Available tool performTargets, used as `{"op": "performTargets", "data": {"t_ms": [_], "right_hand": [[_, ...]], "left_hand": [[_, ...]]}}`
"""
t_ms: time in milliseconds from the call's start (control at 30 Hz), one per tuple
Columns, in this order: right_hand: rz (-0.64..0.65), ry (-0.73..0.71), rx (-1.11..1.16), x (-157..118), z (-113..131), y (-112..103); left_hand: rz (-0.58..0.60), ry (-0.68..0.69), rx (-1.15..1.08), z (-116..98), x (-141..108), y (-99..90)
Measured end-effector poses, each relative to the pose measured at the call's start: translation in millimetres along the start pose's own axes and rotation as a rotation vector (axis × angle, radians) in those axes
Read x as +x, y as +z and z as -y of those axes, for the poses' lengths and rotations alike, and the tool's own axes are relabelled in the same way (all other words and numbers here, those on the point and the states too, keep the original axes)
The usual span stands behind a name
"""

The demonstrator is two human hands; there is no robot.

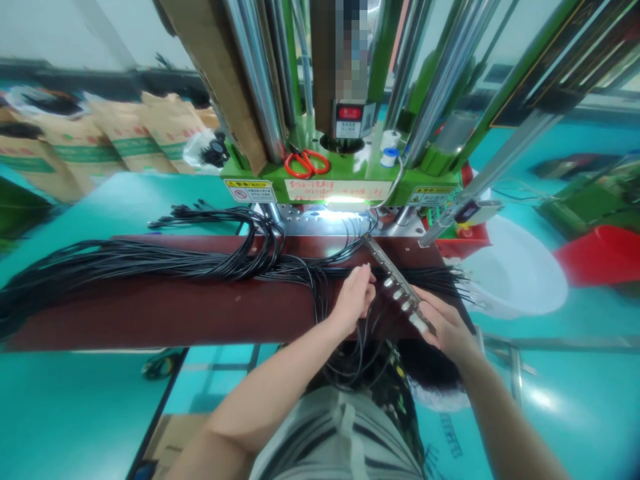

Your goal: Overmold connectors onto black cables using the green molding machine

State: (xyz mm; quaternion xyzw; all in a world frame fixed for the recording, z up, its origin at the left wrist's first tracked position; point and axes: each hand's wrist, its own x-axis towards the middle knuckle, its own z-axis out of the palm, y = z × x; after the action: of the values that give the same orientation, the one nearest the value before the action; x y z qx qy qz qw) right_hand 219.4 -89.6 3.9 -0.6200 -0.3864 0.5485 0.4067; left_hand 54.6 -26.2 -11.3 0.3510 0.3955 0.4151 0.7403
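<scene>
Held at its near end by my right hand [443, 323], a narrow metal bar [395, 277] with several shiny connector pieces along it slants up and left toward the machine. Just left of the bar, my left hand [356, 297] is closed with fingers pinched on a thin black cable, its small light tip showing at the fingertips. Long black cables [165, 257] lie in a thick bundle across the dark red board [150, 320]. Some loop over the board's front edge below my left hand.
A green press machine [310, 187] with a lit work area stands behind the board. Red scissors [306, 163] and a blue-white spool [390, 157] rest on it. At the right is a white tub [525, 273]; paper sacks [135, 140] stand at the back left.
</scene>
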Motion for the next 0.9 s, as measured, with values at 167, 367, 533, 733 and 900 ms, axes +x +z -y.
{"op": "performTargets", "data": {"t_ms": [167, 367, 533, 733, 900], "right_hand": [[0.046, -0.007, -0.007, 1, -1, -1], [0.078, -0.048, -0.094, 4, -2, -5], [0.117, -0.065, -0.179, 4, 0, -7], [0.141, -0.243, -0.35, 7, -2, -9], [0.184, -0.074, -0.244, 8, -6, -13]], "left_hand": [[-0.003, -0.022, -0.047, -6, -2, -3.4], [0.024, -0.062, -0.037, -4, 0, -6.7], [0.007, -0.065, -0.047, -2, 0, -8.1], [-0.031, -0.064, -0.032, -2, -1, -10.2], [0.016, -0.025, 0.098, -7, -4, -18.8]]}}
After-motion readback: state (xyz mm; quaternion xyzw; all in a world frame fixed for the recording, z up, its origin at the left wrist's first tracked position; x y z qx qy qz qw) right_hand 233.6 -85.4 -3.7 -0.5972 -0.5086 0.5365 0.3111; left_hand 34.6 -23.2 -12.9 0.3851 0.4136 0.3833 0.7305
